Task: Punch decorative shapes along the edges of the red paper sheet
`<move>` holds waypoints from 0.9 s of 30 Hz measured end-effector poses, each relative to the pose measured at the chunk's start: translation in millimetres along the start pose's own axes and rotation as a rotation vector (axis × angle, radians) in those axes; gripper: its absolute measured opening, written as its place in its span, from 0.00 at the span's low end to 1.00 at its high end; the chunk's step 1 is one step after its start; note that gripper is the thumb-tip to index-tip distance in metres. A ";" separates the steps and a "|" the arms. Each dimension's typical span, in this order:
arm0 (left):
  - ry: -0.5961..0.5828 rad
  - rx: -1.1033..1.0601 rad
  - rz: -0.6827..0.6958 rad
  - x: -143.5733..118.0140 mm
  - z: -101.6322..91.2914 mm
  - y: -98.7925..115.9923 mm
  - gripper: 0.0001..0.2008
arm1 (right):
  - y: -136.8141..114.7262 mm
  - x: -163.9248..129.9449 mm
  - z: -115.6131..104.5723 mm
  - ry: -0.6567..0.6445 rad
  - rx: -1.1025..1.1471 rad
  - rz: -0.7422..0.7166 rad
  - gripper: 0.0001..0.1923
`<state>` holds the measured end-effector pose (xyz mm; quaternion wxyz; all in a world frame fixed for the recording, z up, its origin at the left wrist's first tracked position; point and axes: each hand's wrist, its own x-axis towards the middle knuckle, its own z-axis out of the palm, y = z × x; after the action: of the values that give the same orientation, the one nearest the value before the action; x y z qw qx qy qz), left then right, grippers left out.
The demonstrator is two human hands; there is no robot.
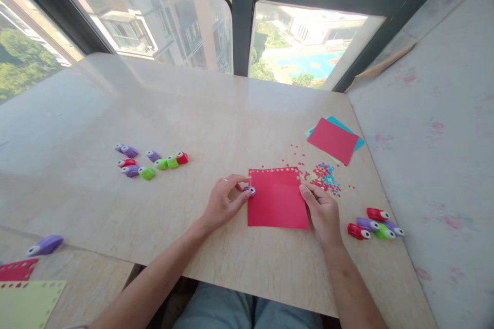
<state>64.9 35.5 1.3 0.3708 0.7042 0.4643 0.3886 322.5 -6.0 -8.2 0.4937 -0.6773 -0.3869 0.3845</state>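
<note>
A red paper square [277, 199] lies flat on the pale marble table [193, 113], with a row of small punched holes along its far edge. My left hand [224, 203] grips a small purple punch [250, 191] at the paper's left edge. My right hand [323, 211] rests with its fingers pressing the paper's right edge.
Red and blue paper scraps [322, 175] are scattered past the paper. A stack of red and blue sheets [335, 140] lies at the far right. Several punches sit at the right [374, 223] and at the left [148, 160]. A purple punch [45, 245] and punched sheets [27, 298] lie at bottom left.
</note>
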 end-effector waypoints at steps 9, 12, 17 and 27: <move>0.057 -0.047 -0.111 -3.1 -1.3 -0.4 0.06 | -4.3 -6.9 0.5 0.140 -0.136 0.036 0.18; 0.081 -0.003 -0.091 -5.1 -1.6 1.1 0.05 | -6.5 -8.3 0.7 0.183 -0.180 0.031 0.18; 0.153 -0.133 -0.130 -9.0 -2.3 6.3 0.05 | -6.6 -10.5 0.7 0.239 -0.216 0.076 0.19; 0.091 -0.211 -0.200 -10.1 -4.7 7.1 0.07 | 1.7 -12.9 -1.6 0.273 -0.225 0.065 0.20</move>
<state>60.6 24.7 7.6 0.4580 0.5932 0.5051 0.4280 319.0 -18.6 -7.7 0.4502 -0.7863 -0.3345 0.2590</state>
